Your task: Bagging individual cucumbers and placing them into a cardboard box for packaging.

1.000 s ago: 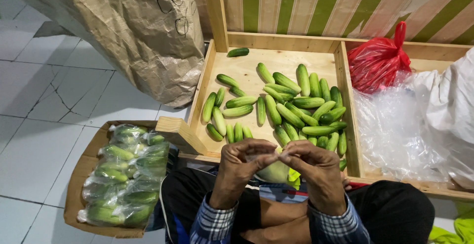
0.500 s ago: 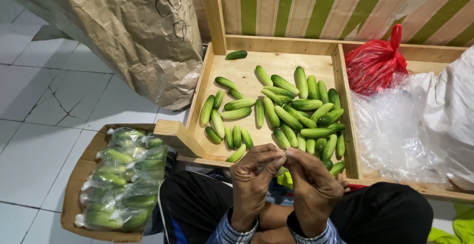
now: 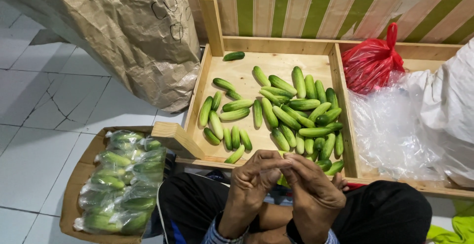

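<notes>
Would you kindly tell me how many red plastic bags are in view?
1. The red bag sits knotted in the right compartment of the wooden tray, at its back left corner, above the clear plastic. Others may be hidden beneath that plastic.

Whatever the left hand (image 3: 254, 185) and right hand (image 3: 311, 192) pinch is hidden.

Wooden tray (image 3: 216, 71) holds loose cucumbers (image 3: 286, 111) (one lies apart)

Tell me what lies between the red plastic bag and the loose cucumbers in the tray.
In the head view, only a wooden divider separates the red plastic bag from the loose cucumbers.
</notes>
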